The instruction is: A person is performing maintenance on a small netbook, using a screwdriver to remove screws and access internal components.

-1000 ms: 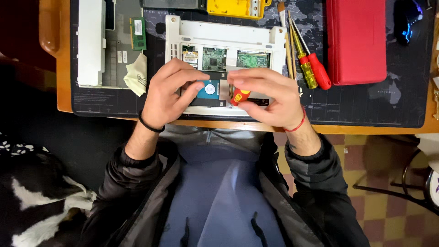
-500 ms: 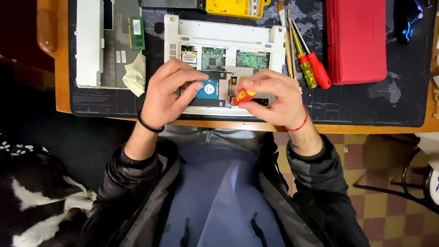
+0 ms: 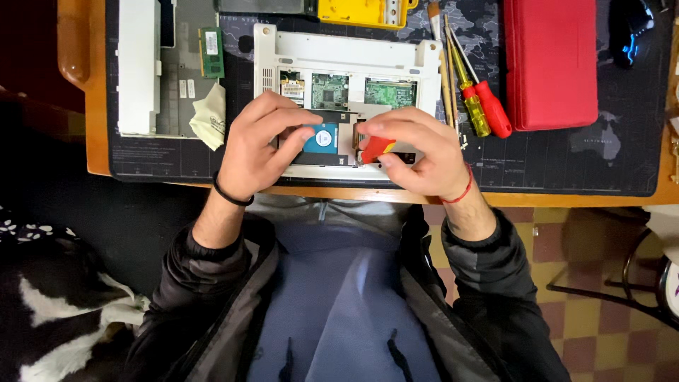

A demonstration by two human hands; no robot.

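Note:
A white opened laptop base [image 3: 339, 53] lies on a dark mat, its green circuit boards showing. In its front bay sits a hard drive [image 3: 322, 139] with a blue round label. My left hand [image 3: 258, 141] rests on the drive, fingers pressing its top and left edge. My right hand [image 3: 417, 152] pinches a small red-handled screwdriver [image 3: 375, 148], held upright at the drive's right edge. The screwdriver's tip is hidden by my fingers.
A red case [image 3: 555, 60] lies at the right, with a red and a yellow screwdriver [image 3: 481, 102] beside it. A white laptop cover [image 3: 141, 67], a green memory stick [image 3: 211, 51] and a cloth [image 3: 211, 117] lie left. A yellow box [image 3: 364, 10] sits behind.
My hands have stayed over the drive; the right hand's fingers have shifted slightly on the red screwdriver handle. The drive has not visibly moved.

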